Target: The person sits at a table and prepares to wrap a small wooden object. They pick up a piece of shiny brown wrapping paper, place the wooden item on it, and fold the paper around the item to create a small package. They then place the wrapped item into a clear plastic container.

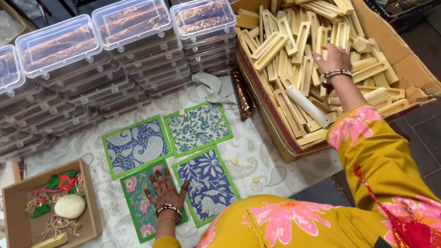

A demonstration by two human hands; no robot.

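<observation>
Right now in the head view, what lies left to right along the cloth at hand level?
Small cardboard tray → left hand on a floral card → blue floral card → big box of wooden pieces, right hand inside.

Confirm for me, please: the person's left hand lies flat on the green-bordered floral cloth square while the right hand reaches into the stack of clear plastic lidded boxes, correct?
Not quite. The head view shows the right hand reaching into the large cardboard box of pale wooden pieces, not the stack of clear plastic lidded boxes. The left hand does lie flat on the green-bordered floral cloth square.
</observation>
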